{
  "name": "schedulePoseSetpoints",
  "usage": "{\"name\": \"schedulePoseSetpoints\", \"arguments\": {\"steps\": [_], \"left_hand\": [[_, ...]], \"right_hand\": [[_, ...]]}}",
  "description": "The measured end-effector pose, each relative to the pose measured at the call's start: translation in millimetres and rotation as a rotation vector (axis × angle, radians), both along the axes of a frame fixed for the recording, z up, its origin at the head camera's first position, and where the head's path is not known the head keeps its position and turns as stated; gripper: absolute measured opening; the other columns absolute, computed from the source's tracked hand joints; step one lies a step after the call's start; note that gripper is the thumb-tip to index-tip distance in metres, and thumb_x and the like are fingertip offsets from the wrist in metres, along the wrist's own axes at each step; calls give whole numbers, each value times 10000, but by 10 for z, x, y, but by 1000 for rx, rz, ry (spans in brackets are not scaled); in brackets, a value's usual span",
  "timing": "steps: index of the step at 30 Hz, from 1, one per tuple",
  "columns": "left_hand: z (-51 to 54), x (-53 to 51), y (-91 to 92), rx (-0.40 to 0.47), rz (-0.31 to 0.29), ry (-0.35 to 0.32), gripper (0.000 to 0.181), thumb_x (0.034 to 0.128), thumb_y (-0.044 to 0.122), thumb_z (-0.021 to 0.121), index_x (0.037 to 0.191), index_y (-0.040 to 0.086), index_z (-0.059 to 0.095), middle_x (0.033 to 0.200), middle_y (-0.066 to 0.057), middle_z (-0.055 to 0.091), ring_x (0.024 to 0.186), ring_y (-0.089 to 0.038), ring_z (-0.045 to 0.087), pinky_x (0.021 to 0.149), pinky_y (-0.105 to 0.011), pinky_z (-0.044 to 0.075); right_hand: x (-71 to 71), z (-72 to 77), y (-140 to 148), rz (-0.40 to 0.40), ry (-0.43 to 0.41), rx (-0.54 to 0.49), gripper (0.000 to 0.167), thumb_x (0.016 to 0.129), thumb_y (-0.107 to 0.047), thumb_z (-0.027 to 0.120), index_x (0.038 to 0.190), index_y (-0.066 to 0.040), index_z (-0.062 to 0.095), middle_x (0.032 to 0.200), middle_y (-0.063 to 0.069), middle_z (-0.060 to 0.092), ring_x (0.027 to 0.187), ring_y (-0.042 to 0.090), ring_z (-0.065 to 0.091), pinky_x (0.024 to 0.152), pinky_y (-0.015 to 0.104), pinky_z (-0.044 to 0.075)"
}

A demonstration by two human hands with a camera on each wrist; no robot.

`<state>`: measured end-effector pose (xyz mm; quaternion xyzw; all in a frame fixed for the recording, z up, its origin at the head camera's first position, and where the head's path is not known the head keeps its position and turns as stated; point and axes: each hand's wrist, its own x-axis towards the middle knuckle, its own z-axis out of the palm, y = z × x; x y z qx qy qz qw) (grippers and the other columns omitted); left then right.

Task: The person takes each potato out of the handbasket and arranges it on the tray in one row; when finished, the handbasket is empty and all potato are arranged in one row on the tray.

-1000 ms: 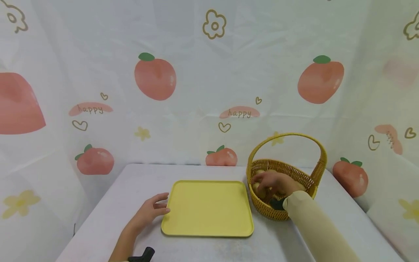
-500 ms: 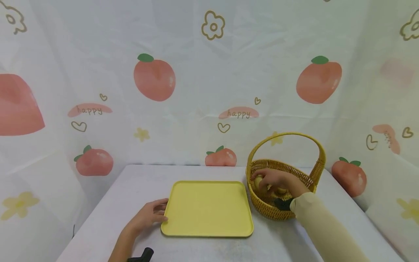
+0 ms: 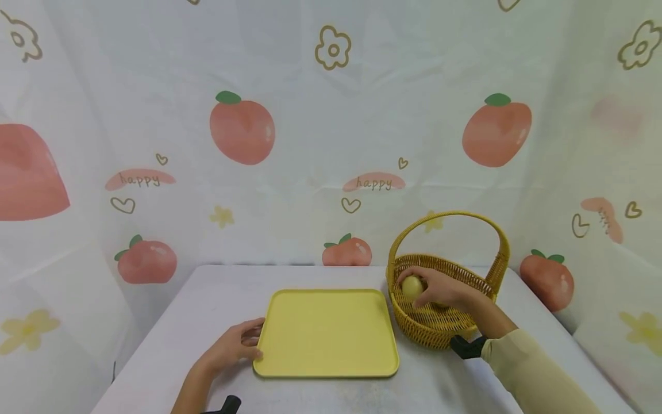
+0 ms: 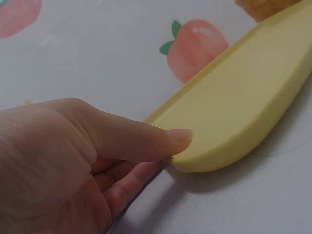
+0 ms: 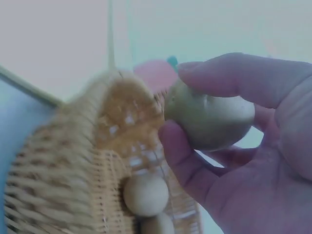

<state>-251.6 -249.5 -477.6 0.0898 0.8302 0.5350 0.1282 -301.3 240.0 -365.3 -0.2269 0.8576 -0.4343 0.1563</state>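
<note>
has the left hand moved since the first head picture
Yes, slightly: judged against the yellow tray, the left hand has shifted along its left edge, toward the near corner.

- A white backdrop cloth (image 3: 289, 233), lightly creased, hanging behind the worktop (image 3: 227, 282) and down both sides.
- The worktop itself, whitish, with faint blotches toward its near edge.
- A big printed peach (image 3: 242, 135) with one green leaf, left of centre, and a matching peach print (image 3: 496, 138) to the right.
- A larger pink shape (image 3: 31, 175), cut off by the left edge of the head view.
- Lower down, three squat fruit prints (image 3: 147, 263), each with two green leaves.
- The word "happy" (image 3: 374, 181) on a pink smear, near a brown outlined heart (image 3: 351, 205).
- A brown flower outline (image 3: 333, 50) high up.
- A yellow flower (image 3: 222, 217).
</note>
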Motion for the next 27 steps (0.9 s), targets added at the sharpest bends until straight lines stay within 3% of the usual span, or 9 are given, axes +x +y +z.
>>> {"name": "schedulePoseSetpoints", "arguments": {"steps": [6,10,15,20,27], "left_hand": [[-11,6,12,-30,17,-10,852,694,-11,808,1424,-103,380,1329,-276,515,1190,-418,544,946,-419,517],[-19,-5,8,-52,22,-1,856,686,14,820,1423,-89,396,1323,-264,527,1186,-412,550,950,-419,514],[-22,-7,-1,-39,5,17,843,700,8,810,1426,-90,391,1330,-270,520,1187,-407,551,955,-420,511],[-20,-4,4,-30,2,26,839,699,-6,807,1420,-104,388,1322,-278,520,1180,-413,553,946,-425,516],[-18,4,16,-71,14,3,869,675,12,825,1428,-74,400,1363,-277,497,1195,-407,545,965,-441,502]], "right_hand": [[193,-24,-183,90,32,23,567,741,-76,749,1275,-134,565,1221,155,434,921,289,507,734,384,500],[260,-60,-350,141,-2,-43,573,758,-117,730,1296,-162,538,1243,156,448,952,275,529,777,373,497],[228,-196,-610,192,-57,-161,548,801,-78,705,1306,-137,499,1127,168,519,878,259,587,732,388,546],[165,-348,-868,210,-56,-192,493,802,-44,705,1254,-141,534,1098,127,530,846,222,614,716,340,541],[133,-523,-1215,216,-58,-226,550,724,-11,705,1242,-77,533,1037,110,561,806,193,610,685,274,517]]}}
